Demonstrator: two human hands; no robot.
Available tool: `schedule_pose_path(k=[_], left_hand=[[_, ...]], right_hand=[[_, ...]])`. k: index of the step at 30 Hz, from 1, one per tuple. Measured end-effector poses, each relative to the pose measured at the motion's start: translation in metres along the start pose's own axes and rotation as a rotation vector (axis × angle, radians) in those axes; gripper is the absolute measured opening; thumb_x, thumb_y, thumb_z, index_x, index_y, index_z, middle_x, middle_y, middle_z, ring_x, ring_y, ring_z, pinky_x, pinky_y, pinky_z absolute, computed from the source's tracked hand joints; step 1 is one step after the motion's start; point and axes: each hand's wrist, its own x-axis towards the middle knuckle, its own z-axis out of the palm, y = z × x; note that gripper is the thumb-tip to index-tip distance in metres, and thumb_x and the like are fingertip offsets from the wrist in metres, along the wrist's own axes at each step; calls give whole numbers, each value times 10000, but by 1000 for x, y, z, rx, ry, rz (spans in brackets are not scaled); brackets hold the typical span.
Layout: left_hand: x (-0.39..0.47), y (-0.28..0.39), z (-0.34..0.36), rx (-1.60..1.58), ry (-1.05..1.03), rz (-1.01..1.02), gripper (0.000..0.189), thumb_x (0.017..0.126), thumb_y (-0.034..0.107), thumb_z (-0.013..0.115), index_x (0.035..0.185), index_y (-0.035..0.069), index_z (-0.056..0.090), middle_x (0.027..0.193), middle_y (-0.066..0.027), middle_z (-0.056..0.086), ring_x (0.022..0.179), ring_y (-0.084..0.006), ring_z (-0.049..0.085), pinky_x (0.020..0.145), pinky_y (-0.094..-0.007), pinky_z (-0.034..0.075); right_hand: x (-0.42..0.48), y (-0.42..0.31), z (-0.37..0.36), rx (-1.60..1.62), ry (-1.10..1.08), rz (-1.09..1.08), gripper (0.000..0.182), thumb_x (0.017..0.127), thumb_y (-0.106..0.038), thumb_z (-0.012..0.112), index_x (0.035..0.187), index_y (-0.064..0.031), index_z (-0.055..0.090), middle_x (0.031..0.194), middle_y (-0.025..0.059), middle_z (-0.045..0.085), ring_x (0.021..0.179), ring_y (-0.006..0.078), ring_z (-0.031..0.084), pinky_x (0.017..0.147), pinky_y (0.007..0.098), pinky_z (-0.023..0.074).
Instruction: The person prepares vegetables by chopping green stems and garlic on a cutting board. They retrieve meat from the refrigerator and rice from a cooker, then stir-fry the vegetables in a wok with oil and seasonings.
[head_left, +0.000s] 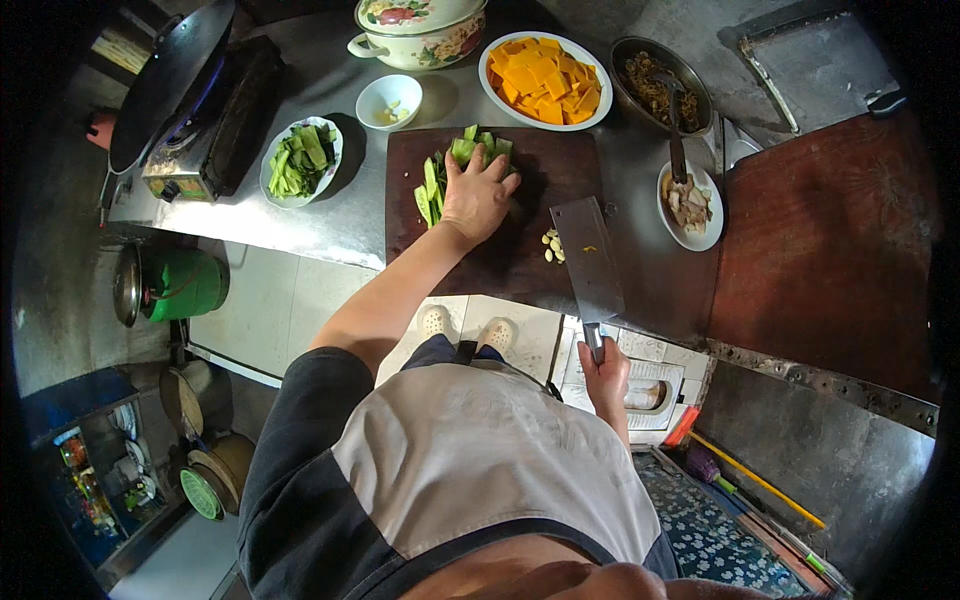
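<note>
My left hand (480, 193) lies spread over cut green vegetable pieces (430, 189) on a dark wooden cutting board (487, 274). Whether its fingers grip any of them cannot be told. In my right hand (606, 371) is the handle of a cleaver (589, 259), its broad blade lying over the board's right edge with a small yellow scrap on it. Peeled garlic cloves (553, 246) sit just left of the blade. Beyond the board stand an oval dish of sliced orange squash (546, 81) and a white bowl with pale pieces (389, 103).
Left on the steel counter (247, 229) are a plate of cut greens (301, 162) and a gas stove (202, 142) bearing a wok (169, 82). A floral enamel pot (427, 37) stands at the back. At right are a metal bowl (660, 86) with a ladle and a plate of sliced meat (691, 206).
</note>
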Motion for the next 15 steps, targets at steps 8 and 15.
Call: schedule_pose_path(k=[8,15], left_hand=[[-2,-1,1,-12,59,0,319,795,226,575,1112,196,587,1262,-56,470,1255,-327,350,969,-643,259],[-1,11,-1,-51,73,-4,277,827,261,560,1092,186,590,1245,-64,479,1238,-331,370,968,-643,259]], right_hand=[[10,-10,0,-254,-143,-1,339,803,-330,647,772,-27,499,678,217,588,665,414,580,558,465,446],[17,20,1,-192,-185,17,355,811,-337,640,754,-18,494,640,211,563,628,413,561,541,464,428]])
